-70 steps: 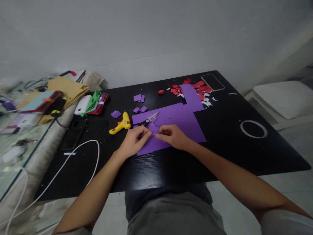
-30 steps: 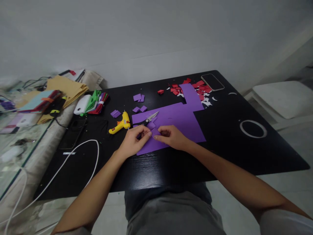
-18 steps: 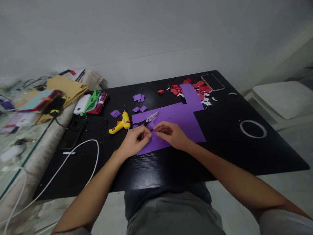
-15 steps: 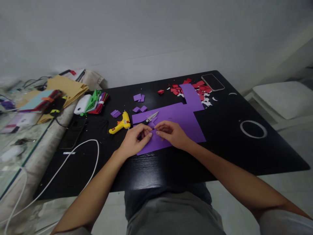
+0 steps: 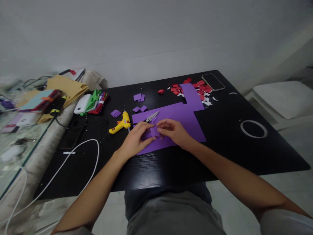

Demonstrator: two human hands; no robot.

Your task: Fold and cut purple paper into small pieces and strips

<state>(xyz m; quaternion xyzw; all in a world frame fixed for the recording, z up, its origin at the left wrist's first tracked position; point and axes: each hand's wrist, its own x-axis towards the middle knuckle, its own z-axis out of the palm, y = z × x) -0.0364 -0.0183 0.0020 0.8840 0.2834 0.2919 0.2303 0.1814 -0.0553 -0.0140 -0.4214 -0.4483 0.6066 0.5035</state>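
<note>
Near the middle of the frame, a small folded purple piece (image 5: 154, 132) is staying between the two hands, above the large purple sheet (image 5: 190, 125). The left hand (image 5: 135, 139) is curving half open, and its thumb and forefinger are holding the piece at its lower and upper edges. The right hand (image 5: 174, 131) is closing more narrowly, with bent fingers, and its thumb and forefinger are pinching the right side of the same piece.

Just above the hands, the scissors (image 5: 153, 116) are lying on the sheet, their blades pointing to the upper right. Left of them, a yellow glue gun (image 5: 125, 121) is resting on the black table (image 5: 232, 150). Above the glue gun and the sheet, small purple squares (image 5: 137, 97) are lying in three groups.

At the upper right of the sheet, a purple strip (image 5: 192, 96) is covering part of the red paper pieces (image 5: 174, 89), and white scraps (image 5: 207, 101) are lying beside them. A phone (image 5: 212, 82) is lying near the far right corner of the table. At the lower left, a white cable (image 5: 98, 153) is making a loop.
</note>
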